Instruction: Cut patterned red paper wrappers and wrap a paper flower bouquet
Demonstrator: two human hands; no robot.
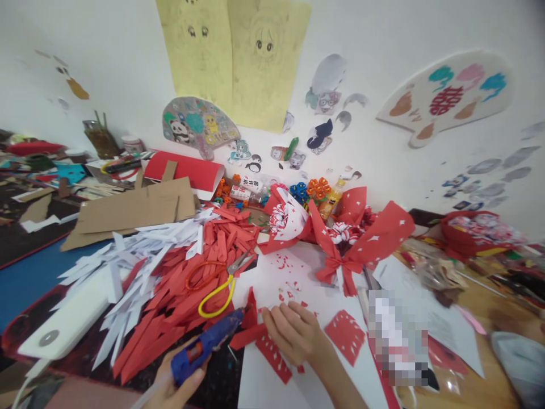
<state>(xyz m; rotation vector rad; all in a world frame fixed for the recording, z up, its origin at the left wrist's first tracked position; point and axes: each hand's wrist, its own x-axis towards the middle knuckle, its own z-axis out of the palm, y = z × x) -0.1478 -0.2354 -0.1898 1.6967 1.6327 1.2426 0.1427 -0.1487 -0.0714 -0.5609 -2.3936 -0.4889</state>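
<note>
Red paper strip (247,338) lies at the lower centre of the frame, one end against the bent fingers of the right hand (293,332); whether they pinch it or only press on it, I cannot tell.

Beneath, the white sheet (255,392) could slip if the right forearm drags, taking the paper on it along. Left of centre, the loose heap of red strips (170,307) comes close to the working area; a sweep of the left arm or the gun's cord could spread it.

Blue glue gun (208,343), lower centre-left, is wrapped in the fingers of the left hand (164,389). Its nozzle points towards the right fingertips, near them, so if it is hot, a small slip could burn skin, and a drip could land on the wrong piece.

Just above the gun, the scissors (231,277) rest on the heap's edge with blades parted; a nudge could swing them. Smallest, the red flecks (283,261) on the sheet might stick in wet glue.
</note>
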